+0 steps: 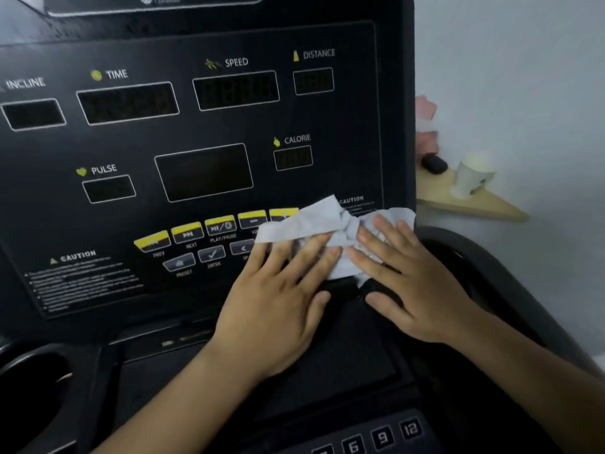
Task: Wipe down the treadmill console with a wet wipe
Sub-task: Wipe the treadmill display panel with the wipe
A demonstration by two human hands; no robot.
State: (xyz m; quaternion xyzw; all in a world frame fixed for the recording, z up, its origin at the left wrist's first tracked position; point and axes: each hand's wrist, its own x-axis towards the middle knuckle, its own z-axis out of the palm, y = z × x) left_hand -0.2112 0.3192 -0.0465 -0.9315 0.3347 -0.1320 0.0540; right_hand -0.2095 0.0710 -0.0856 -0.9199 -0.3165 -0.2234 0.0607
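Both hands, left hand (278,290) and right hand (409,276), press flat, fingers straight, on the crumpled wet wipe (330,224) at the console (196,37)'s lower right corner. Pressing over the yellow buttons (219,224) could trigger one, I reckon.

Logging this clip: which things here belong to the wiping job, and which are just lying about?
Job: wipe, console, left hand, right hand.
Lying about: paper cup, wooden shelf, small dark thing.
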